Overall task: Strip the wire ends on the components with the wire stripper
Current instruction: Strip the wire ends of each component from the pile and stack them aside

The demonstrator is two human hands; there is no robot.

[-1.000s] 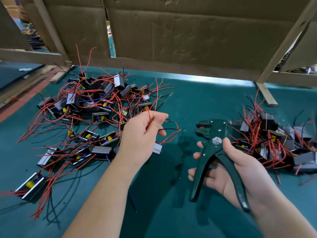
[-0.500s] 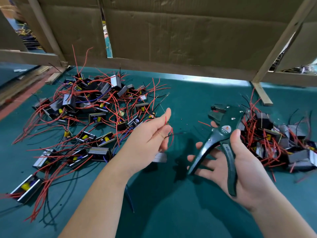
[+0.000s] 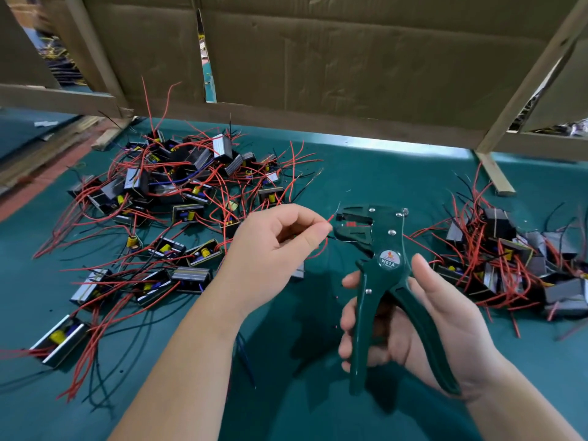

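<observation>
My left hand [image 3: 280, 249] pinches the red wire [image 3: 330, 219], tip pointing right, just beside the wire stripper [image 3: 383, 249] gripped in my right hand [image 3: 429, 323].

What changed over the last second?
The left hand, pinching the red wire, moved right and brought its end to the jaws of the wire stripper. The right hand swung the tool upright, fingers curling round a handle. The component piles, left and right, stayed put.
</observation>
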